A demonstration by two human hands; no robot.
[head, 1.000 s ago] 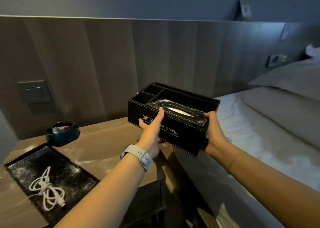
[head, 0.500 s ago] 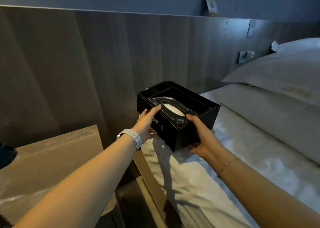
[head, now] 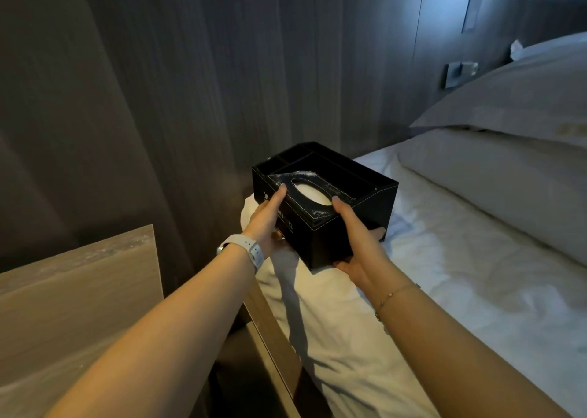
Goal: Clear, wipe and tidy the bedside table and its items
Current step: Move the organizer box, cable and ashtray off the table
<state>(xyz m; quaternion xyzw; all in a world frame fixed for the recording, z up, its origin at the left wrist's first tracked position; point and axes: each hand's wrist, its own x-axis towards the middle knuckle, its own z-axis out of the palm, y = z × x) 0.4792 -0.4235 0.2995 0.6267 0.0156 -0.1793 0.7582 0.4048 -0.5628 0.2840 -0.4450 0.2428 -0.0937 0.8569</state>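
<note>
Tissue box held over the bed, both hands on it.

At the left sits the bench (head: 79, 293), bare wood showing; beside it the left hand (head: 265, 223), watch (head: 251, 252) on the wrist, has its grip closed on the black tissue box (head: 324, 204), the right hand (head: 359, 246) clasps the near corner, white sheet (head: 444, 290) just under it, pillows (head: 508, 150) beyond.
</note>
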